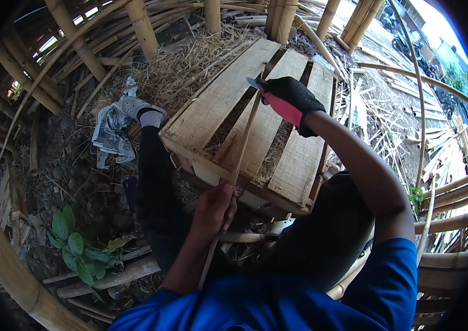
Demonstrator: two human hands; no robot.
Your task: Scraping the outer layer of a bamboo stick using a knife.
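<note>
My bare left hand (216,208) is closed around a long, thin bamboo strip (246,138), which slants from near my body up to my other hand. On my right hand (292,102) is a black and pink glove. Its fingers grip a knife, whose short blade (252,83) sticks out to the left at the strip's upper end; the handle is hidden in the glove. Beneath the strip lies a slatted wooden crate (206,105) with gaps between its boards. My right hand is over the crate, my left just off its near edge.
Bamboo posts (142,30) and stacked poles rise behind the crate. Dry straw (181,63) and a crumpled printed sheet (111,135) lie beside it. A leafy plant (74,248) grows at lower left. Split bamboo pieces (383,118) litter the ground at right, with motorbikes (410,47) beyond.
</note>
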